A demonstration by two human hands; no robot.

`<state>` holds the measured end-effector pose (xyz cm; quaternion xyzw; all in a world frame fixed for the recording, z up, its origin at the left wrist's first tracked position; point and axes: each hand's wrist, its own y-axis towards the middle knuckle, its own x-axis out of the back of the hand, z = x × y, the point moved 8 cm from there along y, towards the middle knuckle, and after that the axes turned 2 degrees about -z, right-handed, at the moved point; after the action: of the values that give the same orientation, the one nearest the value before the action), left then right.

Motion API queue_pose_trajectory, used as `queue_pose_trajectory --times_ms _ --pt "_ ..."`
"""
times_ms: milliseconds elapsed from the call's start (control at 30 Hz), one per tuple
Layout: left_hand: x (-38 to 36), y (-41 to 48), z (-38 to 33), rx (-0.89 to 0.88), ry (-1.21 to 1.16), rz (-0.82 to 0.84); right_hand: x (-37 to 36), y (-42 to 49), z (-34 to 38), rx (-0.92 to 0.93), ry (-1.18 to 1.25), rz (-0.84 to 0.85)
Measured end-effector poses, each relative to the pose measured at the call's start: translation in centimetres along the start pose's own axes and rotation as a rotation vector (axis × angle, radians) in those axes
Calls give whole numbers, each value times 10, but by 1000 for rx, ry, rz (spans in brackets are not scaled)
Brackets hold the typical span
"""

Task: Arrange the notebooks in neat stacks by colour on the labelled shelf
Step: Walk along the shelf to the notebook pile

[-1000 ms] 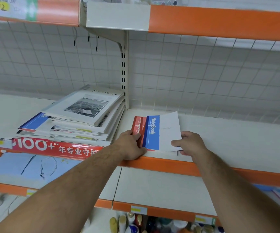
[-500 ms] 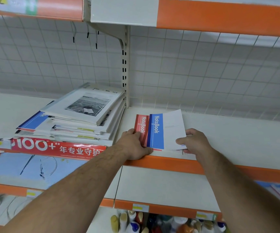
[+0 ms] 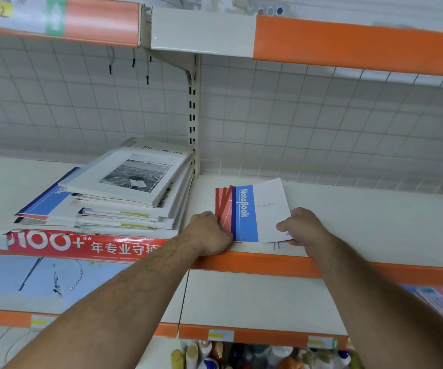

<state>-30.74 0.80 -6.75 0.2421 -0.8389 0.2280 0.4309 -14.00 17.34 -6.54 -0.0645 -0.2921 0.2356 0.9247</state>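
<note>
- On the shelf (image 3: pixel 375 217), at its front edge, our left hand (image 3: pixel 209 230) grips fanned red notebooks (image 3: pixel 223 206); our right hand (image 3: pixel 303 225) pinches the blue notebook (image 3: pixel 257 211) atop.
- Sorting, we judge; next, part blue from red.

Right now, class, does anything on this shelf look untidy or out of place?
Yes. The red notebooks fan out askew under the blue notebook, and the left pile is skewed, colours mixed.
</note>
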Motion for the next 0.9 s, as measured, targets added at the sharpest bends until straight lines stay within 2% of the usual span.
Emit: queue_pose_trajectory --times_ms 133,233,433,533,733,900 --pt "16 4 -5 53 61 -104 9 0 -7 -110 188 -50" --pt "24 10 -13 113 16 -158 14 -2 -13 -167 300 -101" --pt "10 25 -15 312 -608 -53 12 -5 -10 -161 277 -79" --pt "7 26 -10 351 -712 -38 13 -6 -11 -163 294 -63" --pt "-4 29 -16 340 -774 29 13 -5 -13 -162 341 -45" --pt "-20 26 -7 385 -1032 107 9 0 -15 -136 346 -21"
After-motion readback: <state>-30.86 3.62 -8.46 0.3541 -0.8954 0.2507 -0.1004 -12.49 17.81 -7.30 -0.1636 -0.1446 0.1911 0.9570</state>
